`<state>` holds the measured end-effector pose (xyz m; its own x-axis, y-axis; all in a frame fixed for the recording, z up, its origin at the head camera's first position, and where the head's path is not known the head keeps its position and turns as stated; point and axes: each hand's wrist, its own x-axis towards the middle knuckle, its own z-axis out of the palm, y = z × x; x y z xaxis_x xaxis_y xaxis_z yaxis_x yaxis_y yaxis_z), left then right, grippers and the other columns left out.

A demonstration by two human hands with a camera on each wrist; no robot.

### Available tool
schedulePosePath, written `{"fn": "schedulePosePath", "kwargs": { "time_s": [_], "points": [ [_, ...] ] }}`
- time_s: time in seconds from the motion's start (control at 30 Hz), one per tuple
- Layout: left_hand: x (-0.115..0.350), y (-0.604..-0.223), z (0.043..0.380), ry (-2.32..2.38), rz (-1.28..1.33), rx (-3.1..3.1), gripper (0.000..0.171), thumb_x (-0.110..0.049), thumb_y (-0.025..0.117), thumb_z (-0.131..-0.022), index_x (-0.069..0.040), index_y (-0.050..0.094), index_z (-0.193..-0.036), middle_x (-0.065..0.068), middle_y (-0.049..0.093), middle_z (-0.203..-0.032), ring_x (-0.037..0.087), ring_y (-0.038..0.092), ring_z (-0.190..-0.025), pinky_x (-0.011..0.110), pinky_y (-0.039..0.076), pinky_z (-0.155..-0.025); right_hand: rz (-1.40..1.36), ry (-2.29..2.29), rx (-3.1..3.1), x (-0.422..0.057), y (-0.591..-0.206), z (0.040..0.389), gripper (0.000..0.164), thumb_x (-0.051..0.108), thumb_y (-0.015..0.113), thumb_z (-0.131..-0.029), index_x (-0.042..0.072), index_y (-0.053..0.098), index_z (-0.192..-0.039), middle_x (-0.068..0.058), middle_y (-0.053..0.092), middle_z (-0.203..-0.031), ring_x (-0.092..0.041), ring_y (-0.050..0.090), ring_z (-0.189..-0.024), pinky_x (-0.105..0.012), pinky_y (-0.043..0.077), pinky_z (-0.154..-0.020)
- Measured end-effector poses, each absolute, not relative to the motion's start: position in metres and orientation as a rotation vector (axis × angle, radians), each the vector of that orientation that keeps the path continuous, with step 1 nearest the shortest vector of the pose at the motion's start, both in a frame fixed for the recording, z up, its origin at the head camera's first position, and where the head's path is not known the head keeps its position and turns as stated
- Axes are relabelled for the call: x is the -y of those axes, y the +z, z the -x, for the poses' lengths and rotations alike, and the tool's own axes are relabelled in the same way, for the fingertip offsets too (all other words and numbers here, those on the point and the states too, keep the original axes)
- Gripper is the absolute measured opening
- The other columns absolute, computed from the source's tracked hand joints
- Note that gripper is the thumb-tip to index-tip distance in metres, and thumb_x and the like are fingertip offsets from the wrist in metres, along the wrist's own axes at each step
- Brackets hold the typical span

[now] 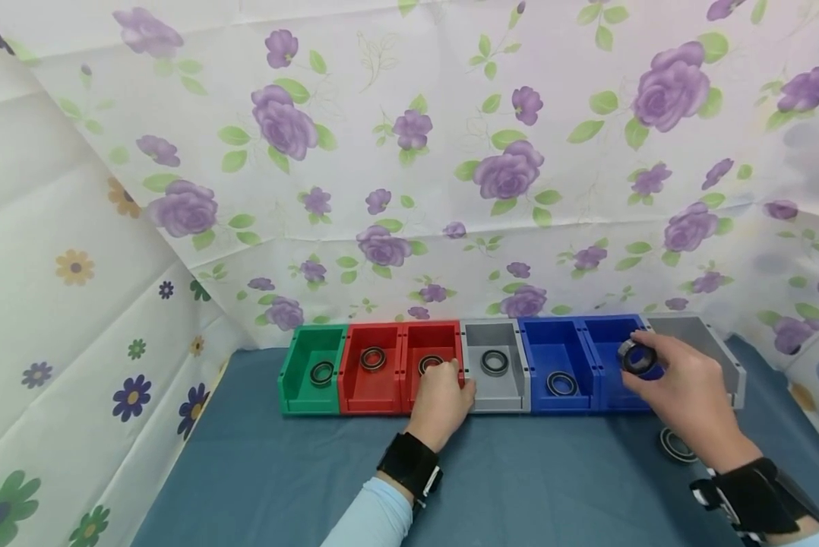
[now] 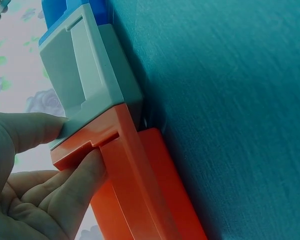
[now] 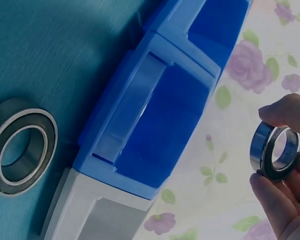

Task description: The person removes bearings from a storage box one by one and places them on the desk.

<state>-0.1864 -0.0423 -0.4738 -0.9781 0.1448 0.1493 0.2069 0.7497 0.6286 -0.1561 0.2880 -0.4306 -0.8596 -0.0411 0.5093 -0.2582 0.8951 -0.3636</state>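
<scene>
The right hand (image 1: 690, 380) pinches a ring bearing (image 3: 266, 152) between thumb and fingertips, tilted up off the flat, its bore facing the wearer and slightly right in the head view; the axis through the bore runs toward the palm side in the right wrist view. It sits at the fingertips, left of that hand, in line with the right-hand blue bin (image 1: 611, 328) and clear of its walls. The left hand (image 1: 444, 399), well apart from the right, clasps the adjoining bin walls (image 2: 92, 132) where red meets grey. A loose bearing (image 1: 668, 448) lies on the counter (image 1: 519, 486) below the right hand, its outline partly hidden. Other bearings (image 1: 483, 362) lie in the bins farther left.
</scene>
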Motion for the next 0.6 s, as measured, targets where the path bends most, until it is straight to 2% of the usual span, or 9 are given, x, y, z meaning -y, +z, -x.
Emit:
{"fn": "schedulePosePath", "kwargs": {
  "time_s": [0.13,0.27,0.33,0.43,0.6],
  "points": [
    [0.043,-0.474,0.186,-1.047,0.282,2.855,0.048,-0.027,0.062,-0.089,0.003,0.054,-0.126,-0.001,0.049,-0.062,0.01,0.042,-0.037,0.023,0.034,-0.036,-0.189,0.585,2.589,-0.287,-0.43,0.15,0.062,0.021,0.081,-0.066,0.01,0.058,-0.123,-0.018,0.059,-0.11,-0.03,0.06,-0.083,-0.043,0.051,-0.059],
    [0.042,-0.474,0.186,-1.049,0.279,2.85,0.048,-0.027,0.063,-0.088,0.003,0.054,-0.125,0.0,0.053,-0.067,0.009,0.043,-0.038,0.023,0.035,-0.037,-0.161,0.585,2.656,-0.289,-0.432,0.146,0.061,0.025,0.08,-0.068,0.009,0.058,-0.123,-0.02,0.059,-0.107,-0.019,0.059,-0.064,-0.032,0.048,-0.048],
    [0.042,-0.474,0.186,-1.046,0.278,2.853,0.048,-0.027,0.063,-0.089,0.003,0.054,-0.126,-0.001,0.051,-0.065,0.009,0.043,-0.038,0.023,0.036,-0.037,-0.147,0.583,2.689,-0.289,-0.435,0.144,0.062,0.027,0.08,-0.068,0.009,0.058,-0.122,-0.021,0.059,-0.104,-0.015,0.057,-0.06,-0.029,0.045,-0.045],
    [0.042,-0.474,0.186,-1.044,0.278,2.858,0.049,-0.028,0.062,-0.089,0.003,0.053,-0.127,-0.003,0.047,-0.06,0.01,0.043,-0.037,0.023,0.035,-0.037,-0.148,0.584,2.724,-0.289,-0.44,0.141,0.062,0.028,0.081,-0.066,0.008,0.059,-0.121,-0.021,0.06,-0.103,-0.02,0.059,-0.065,-0.03,0.046,-0.046],
    [0.042,-0.475,0.187,-1.036,0.282,2.853,0.049,-0.027,0.063,-0.089,0.003,0.054,-0.126,-0.003,0.046,-0.059,0.009,0.043,-0.038,0.023,0.035,-0.036,-0.209,0.554,2.716,-0.286,-0.451,0.137,0.059,0.024,0.082,-0.061,0.008,0.062,-0.115,-0.019,0.061,-0.103,-0.034,0.06,-0.085,-0.04,0.051,-0.057]
  ]
}}
